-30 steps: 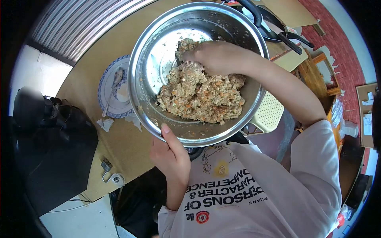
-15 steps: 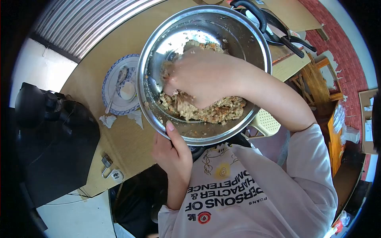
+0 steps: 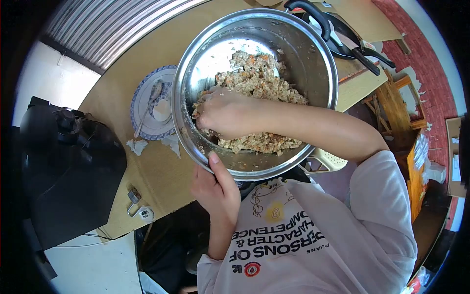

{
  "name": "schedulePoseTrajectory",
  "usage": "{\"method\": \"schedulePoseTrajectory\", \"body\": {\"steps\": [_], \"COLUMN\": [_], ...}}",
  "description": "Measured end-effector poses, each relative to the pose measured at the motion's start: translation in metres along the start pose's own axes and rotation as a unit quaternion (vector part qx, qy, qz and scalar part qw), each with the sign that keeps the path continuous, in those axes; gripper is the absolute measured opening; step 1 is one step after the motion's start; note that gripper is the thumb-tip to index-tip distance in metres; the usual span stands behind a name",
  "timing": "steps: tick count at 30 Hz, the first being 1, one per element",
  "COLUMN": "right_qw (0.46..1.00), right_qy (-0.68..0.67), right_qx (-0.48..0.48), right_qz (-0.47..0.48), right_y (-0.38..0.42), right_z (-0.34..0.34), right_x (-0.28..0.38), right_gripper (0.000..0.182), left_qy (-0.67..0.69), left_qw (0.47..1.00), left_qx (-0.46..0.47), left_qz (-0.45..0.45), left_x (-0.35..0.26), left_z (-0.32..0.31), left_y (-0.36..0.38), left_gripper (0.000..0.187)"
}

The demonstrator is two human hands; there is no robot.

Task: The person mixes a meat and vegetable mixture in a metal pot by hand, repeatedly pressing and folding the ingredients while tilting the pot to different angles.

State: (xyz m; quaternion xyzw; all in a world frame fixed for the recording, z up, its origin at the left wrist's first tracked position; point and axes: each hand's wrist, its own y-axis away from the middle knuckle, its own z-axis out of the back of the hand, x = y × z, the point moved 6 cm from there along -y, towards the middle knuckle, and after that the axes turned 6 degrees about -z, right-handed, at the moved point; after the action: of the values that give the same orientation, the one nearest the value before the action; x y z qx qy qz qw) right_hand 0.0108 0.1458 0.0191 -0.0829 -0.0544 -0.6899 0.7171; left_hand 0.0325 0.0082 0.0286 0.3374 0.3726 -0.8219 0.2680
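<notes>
A large steel pot (image 3: 320, 81) holds a crumbly food mixture (image 3: 264, 88) with orange bits. My right hand (image 3: 227, 112) is down inside it at the left, fingers curled into the mixture and partly buried. At the pot's lower left rim, my left hand (image 3: 215, 183) grips the edge, its thumb on top and the other fingers below. Bits of mixture cling to the pot's inner wall.
A blue-rimmed plate (image 3: 139, 125) with a spoon (image 3: 144, 112) lies left of the pot. Beyond are a padlock (image 3: 133, 196) and a black object (image 3: 73, 181). Black pans (image 3: 342, 41) stand at the upper right, near a wooden stool (image 3: 399, 112).
My right hand has moved lower and slightly left inside the pot, uncovering more mixture above it. My left hand keeps its hold on the rim. The whole view has shifted slightly.
</notes>
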Motion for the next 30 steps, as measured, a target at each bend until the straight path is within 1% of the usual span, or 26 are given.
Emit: {"method": "schedulePoseTrajectory", "body": {"steps": [3, 5, 9, 15, 17, 18, 20, 21, 23, 24, 26, 28, 29, 30], "right_qw": [1.000, 0.999, 0.998, 0.995, 0.998, 0.998, 1.000, 1.000, 0.999, 0.999, 0.995, 0.985, 0.971, 0.971], "right_qy": [-0.005, -0.004, -0.041, -0.065, -0.047, -0.046, -0.017, -0.016, -0.034, -0.032, -0.009, 0.016, 0.032, 0.034], "right_qx": [-0.004, -0.023, -0.033, -0.055, -0.002, -0.002, 0.011, 0.011, -0.035, -0.035, 0.004, -0.049, -0.076, -0.076], "right_qz": [0.015, 0.029, 0.013, 0.051, 0.038, 0.036, -0.005, -0.007, -0.015, -0.017, -0.103, -0.164, -0.223, -0.225], "right_y": [0.000, 0.003, 0.007, 0.007, 0.008, 0.009, 0.011, 0.014, 0.028, 0.037, 0.056, 0.070, 0.071, 0.066], "right_z": [0.000, 0.003, 0.011, 0.012, 0.014, 0.018, 0.025, 0.029, 0.047, 0.060, 0.080, 0.083, 0.080, 0.074], "right_x": [0.001, 0.003, 0.005, 0.010, 0.011, 0.011, 0.004, -0.001, -0.020, -0.025, -0.045, -0.066, -0.077, -0.081], "right_gripper": [0.016, 0.015, 0.013, 0.010, 0.010, 0.010, 0.013, 0.013, 0.022, 0.022, 0.028, 0.034, 0.042, 0.042], "left_qy": [-0.003, -0.002, 0.002, 0.016, 0.014, 0.014, 0.015, 0.001, -0.011, -0.002, 0.008, 0.003, 0.005, 0.002], "left_qw": [1.000, 1.000, 1.000, 1.000, 1.000, 1.000, 1.000, 1.000, 0.999, 1.000, 1.000, 1.000, 1.000, 1.000], "left_qx": [0.005, 0.008, 0.008, 0.010, 0.008, 0.007, 0.008, 0.001, -0.006, -0.001, 0.002, 0.007, 0.008, 0.010], "left_qz": [0.009, 0.008, 0.010, 0.002, -0.004, -0.004, -0.005, -0.017, -0.030, -0.026, -0.024, -0.009, -0.010, -0.018], "left_x": [0.001, 0.001, 0.004, -0.001, -0.002, -0.001, 0.000, 0.000, -0.001, -0.001, -0.002, -0.001, -0.002, -0.003], "left_z": [0.001, 0.001, -0.001, 0.000, 0.000, 0.000, 0.000, 0.001, 0.003, 0.003, 0.003, 0.003, 0.003, 0.003], "left_y": [-0.001, -0.001, 0.000, -0.002, -0.002, -0.001, -0.002, -0.003, -0.003, -0.003, -0.004, -0.004, -0.004, -0.005], "left_gripper": [0.025, 0.026, 0.027, 0.028, 0.029, 0.029, 0.029, 0.028, 0.028, 0.028, 0.027, 0.027, 0.027, 0.027]}}
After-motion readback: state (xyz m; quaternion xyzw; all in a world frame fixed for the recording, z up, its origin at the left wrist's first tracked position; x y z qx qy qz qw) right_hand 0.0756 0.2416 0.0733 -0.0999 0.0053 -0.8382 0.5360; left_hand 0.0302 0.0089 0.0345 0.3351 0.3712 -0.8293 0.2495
